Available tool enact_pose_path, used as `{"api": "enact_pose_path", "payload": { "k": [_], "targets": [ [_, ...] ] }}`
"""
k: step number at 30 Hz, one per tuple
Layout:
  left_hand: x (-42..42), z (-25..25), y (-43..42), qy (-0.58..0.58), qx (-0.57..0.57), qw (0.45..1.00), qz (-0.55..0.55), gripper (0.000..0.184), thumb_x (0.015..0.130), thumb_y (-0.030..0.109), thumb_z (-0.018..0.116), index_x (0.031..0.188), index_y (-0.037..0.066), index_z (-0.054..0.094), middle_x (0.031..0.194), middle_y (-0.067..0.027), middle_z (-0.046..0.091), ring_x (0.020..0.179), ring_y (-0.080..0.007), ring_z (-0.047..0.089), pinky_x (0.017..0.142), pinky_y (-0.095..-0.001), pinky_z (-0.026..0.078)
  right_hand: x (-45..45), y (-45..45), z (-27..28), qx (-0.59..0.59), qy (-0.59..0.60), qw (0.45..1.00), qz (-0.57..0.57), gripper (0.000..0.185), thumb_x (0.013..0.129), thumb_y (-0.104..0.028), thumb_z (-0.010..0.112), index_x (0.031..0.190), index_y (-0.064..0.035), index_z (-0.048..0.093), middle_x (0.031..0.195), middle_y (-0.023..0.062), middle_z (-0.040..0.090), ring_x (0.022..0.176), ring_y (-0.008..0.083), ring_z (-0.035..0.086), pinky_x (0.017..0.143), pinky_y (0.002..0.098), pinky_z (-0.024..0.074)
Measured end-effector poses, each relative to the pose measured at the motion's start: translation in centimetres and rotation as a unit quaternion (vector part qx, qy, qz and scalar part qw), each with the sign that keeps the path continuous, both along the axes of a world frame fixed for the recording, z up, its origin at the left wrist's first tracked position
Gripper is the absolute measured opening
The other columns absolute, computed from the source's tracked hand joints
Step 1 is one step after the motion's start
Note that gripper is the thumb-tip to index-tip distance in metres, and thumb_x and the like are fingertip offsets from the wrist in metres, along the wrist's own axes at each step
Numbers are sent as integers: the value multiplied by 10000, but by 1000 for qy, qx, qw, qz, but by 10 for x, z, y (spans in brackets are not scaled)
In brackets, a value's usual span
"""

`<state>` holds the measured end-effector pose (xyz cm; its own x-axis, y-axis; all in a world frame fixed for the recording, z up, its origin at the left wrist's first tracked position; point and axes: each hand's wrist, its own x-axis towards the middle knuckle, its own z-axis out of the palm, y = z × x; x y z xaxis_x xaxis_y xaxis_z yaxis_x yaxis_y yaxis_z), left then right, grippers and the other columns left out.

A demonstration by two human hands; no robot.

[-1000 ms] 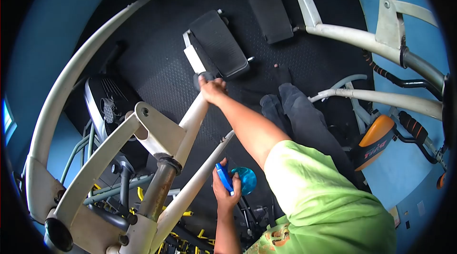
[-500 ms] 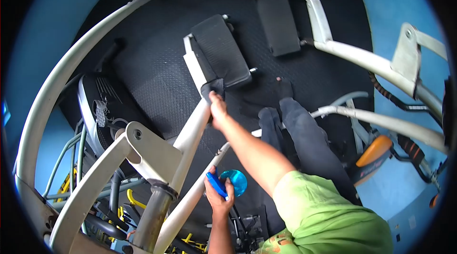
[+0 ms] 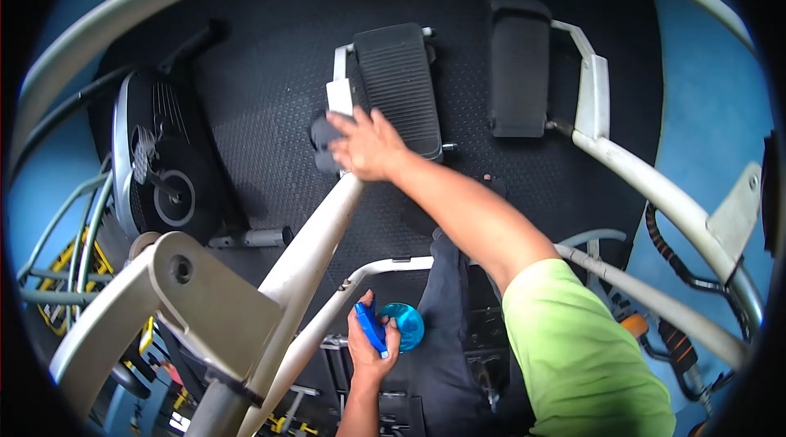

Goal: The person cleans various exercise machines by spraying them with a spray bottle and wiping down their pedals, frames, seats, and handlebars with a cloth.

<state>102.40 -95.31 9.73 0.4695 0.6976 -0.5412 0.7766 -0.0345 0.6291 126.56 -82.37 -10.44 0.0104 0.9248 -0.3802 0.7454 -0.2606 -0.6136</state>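
My left hand [image 3: 372, 343] is wrapped round the blue trigger head of a spray bottle [image 3: 404, 328], whose round turquoise body shows beside the fingers. Higher up, my right hand [image 3: 370, 144] reaches over the white machine arm [image 3: 315, 244] with its fingers spread. Under and beside those fingers lies a dark cloth [image 3: 326, 140], pressed against the arm near its white bracket. A ribbed black foot pedal [image 3: 399, 89] is just right of the right hand.
A second black pedal [image 3: 520, 72] hangs from another white arm [image 3: 630, 167] at the right. An exercise bike [image 3: 160, 158] stands at the left on black rubber flooring [image 3: 270, 68]. A white bar [image 3: 389, 266] crosses before my legs.
The view has shifted and turned. My right hand's fingers have spread over the cloth, which sits by the bracket. My left hand still holds the spray bottle.
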Motion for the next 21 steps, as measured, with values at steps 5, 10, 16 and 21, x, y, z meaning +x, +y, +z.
{"api": "enact_pose_path", "payload": {
  "k": [5, 10, 16, 21],
  "targets": [
    [20, -30, -4, -12, 20, 999, 36, 633, 817, 48, 681, 1364, -41, 375, 1338, -235, 507, 1094, -289, 607, 827, -329, 554, 27, 66, -33, 4, 15, 979, -203, 427, 966, -391, 477, 1343, -220, 582, 1484, 94, 401, 1341, 358, 366, 1071, 528, 343],
    [33, -37, -4, -9, -19, 996, 84, 607, 852, 63, 635, 1381, -32, 354, 1341, -186, 517, 948, -209, 622, 820, -330, 524, -19, -13, -26, 177, 92, 967, -159, 254, 888, -270, 598, 1073, -139, 714, 1412, 92, 467, 1265, 354, 422, 1024, 520, 405],
    [58, -55, 13, -26, -31, 998, 51, 589, 858, 94, 634, 1377, -19, 379, 1341, -195, 541, 1070, -256, 630, 845, -346, 523, -8, -74, -66, 31, 146, 891, -429, 209, 885, -211, 637, 1025, -70, 698, 1165, 197, 622, 989, 383, 619, 872, 427, 513],
    [91, -122, 25, -51, -59, 997, 18, 434, 824, 145, 628, 1223, 13, 519, 1118, -158, 667, 1041, -293, 664, 875, -371, 511, 79, -118, -53, 53, 183, 788, -585, 313, 952, -263, 615, 1077, 18, 671, 927, 184, 712, 866, 239, 687, 784, 360, 520]
  ]
}}
